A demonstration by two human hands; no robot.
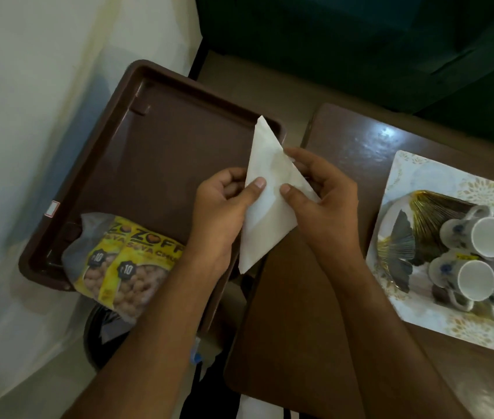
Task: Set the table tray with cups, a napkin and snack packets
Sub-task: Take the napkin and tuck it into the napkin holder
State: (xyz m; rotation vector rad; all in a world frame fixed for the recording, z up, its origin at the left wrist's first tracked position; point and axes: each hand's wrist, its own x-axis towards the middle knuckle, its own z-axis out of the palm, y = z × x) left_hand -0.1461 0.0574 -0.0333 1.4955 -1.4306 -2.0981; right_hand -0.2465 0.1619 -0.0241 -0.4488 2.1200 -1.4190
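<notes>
We are holding a white napkin (265, 189), folded into a long triangle, over the right edge of the brown tray (161, 152). Our left hand (224, 207) is pinching its left side with the thumb on top, and our right hand (321, 192) is pinching its right side. Yellow snack packets (118, 261) are lying at the tray's near corner. Farther right, white cups (481, 258) are sitting on a patterned tray (402, 167) on the table (345, 140).
</notes>
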